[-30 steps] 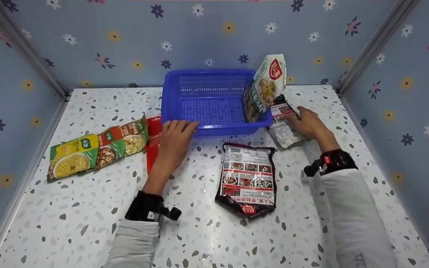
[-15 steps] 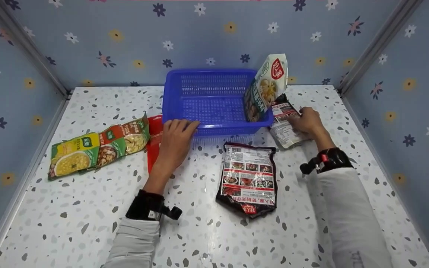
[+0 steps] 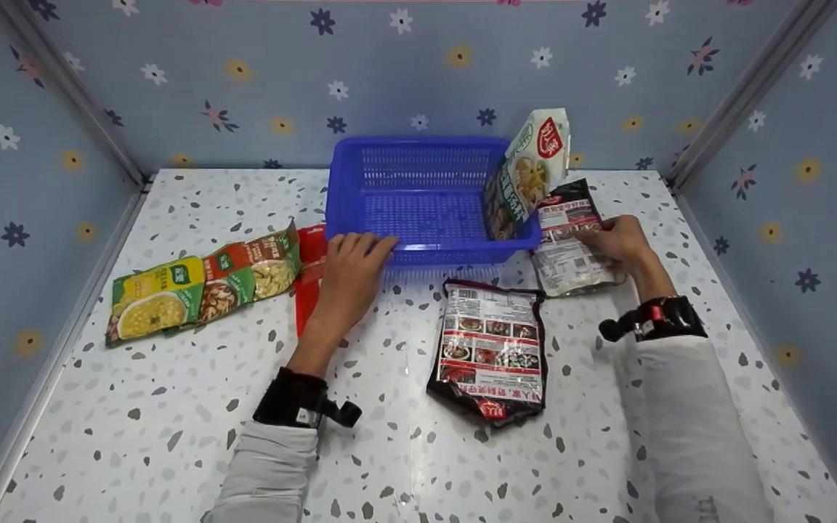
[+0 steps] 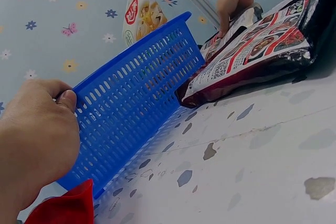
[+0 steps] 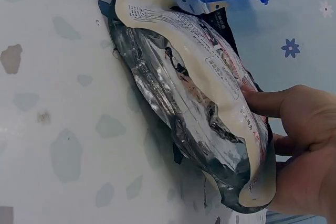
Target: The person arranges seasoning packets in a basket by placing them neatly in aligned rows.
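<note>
My left hand (image 3: 352, 280) grips the front left rim of the blue plastic basket (image 3: 455, 256), fingers over the edge. In the left wrist view the thumb (image 4: 67, 99) presses against the basket's slotted outer wall. A white and green food pouch (image 3: 524, 174) leans upright inside the basket's right end. To the right of the basket, my right hand (image 3: 625, 247) pinches the side of a black and white food pouch (image 3: 571, 250), thumb on top. In the right wrist view the silvery, dark side of this pouch (image 5: 210, 114) faces the camera and its far end lies near the basket.
Another black-edged food pouch (image 3: 491, 349) lies flat in front of the basket. Green, yellow and orange food pouches (image 3: 157, 301) overlap at the left, next to a red packet (image 3: 309, 283) partly hidden by my left arm. Flowered walls (image 3: 418, 73) enclose the speckled table (image 3: 389, 465).
The pouch in my right hand has turned and shifted slightly, and more of its black top end shows beside the basket. My left hand stays on the rim. The head view has shifted a little.
</note>
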### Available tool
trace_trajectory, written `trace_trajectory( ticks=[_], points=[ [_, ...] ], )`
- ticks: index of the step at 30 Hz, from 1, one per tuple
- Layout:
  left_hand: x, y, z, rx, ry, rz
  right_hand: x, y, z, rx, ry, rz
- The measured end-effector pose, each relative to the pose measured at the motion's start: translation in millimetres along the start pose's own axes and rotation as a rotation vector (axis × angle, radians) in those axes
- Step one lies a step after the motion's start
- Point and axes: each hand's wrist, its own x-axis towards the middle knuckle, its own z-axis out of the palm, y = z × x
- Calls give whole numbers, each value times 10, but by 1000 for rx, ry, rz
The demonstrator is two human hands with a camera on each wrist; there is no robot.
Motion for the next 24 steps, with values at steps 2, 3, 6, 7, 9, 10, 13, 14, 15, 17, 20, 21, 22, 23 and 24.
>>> trace_trajectory(
  ticks=[2,3,6,7,9,10,13,14,15,17,20,21,22,23,24],
  points=[
    [6,7,2,1,-7,-2,-24,18,-32,40,-28,8],
    [8,9,2,2,-11,-4,-36,27,-45,62,-44,5],
    [9,9,2,2,-16,-12,-67,53,-65,139,-94,-3],
    [8,8,0,2,-17,-14,-76,59,-67,170,-105,-5],
    [5,3,-4,1,-11,-14,-93,70,-72,229,-117,-8],
    [11,5,-2,0,-7,-12,-104,78,-81,250,-116,-10],
    [27,10,0,2,9,-3,-138,97,-107,285,-83,-22],
    [32,10,1,3,15,0,-152,101,-115,288,-69,-28],
    [36,11,3,3,18,2,-167,106,-120,290,-53,-34],
    [38,11,2,2,22,3,-194,116,-128,299,-25,-41],
    [27,9,-3,-2,16,-1,-244,137,-135,337,5,-39],
    [21,10,-8,-4,13,-2,-263,144,-138,348,15,-36],
    [16,9,-11,-5,8,-5,-282,154,-143,356,23,-34],
    [13,9,-15,-5,4,-7,-306,162,-148,367,33,-35],
    [12,8,-17,-8,4,-7,-333,170,-156,377,45,-36]
  ],
)
